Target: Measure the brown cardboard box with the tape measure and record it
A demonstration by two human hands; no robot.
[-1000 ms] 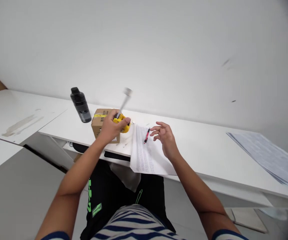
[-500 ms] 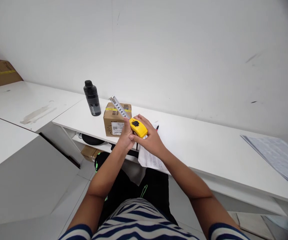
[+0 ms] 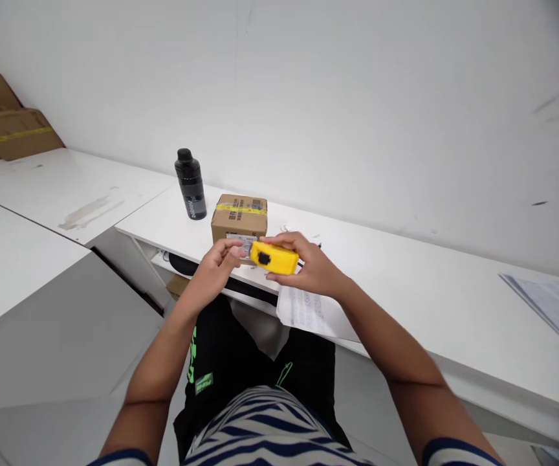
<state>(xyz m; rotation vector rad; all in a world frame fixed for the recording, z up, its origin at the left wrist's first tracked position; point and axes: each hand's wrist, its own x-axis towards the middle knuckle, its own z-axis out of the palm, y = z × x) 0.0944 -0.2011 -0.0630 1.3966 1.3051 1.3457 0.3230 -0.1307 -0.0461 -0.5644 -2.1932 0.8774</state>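
Observation:
My right hand is wrapped round a yellow tape measure with a black button, held above the front of the bench. No long length of blade shows now; a small dark tip sits at the case's left end. My left hand is just left of that end, its fingers loosely bent and apart, with nothing visible in them. Behind both hands stands a small cardboard box with yellow tape and a white label, its lower front partly covered by the fingers.
A black bottle stands upright left of the box. Printed sheets lie under my right forearm at the bench edge, and more papers lie far right. Large cartons are stacked at the far left. A white wall rises behind the bench.
The blade that stuck out of the tape measure has gone back into the case. My left hand has come away from the case to the left, and the case has turned more level.

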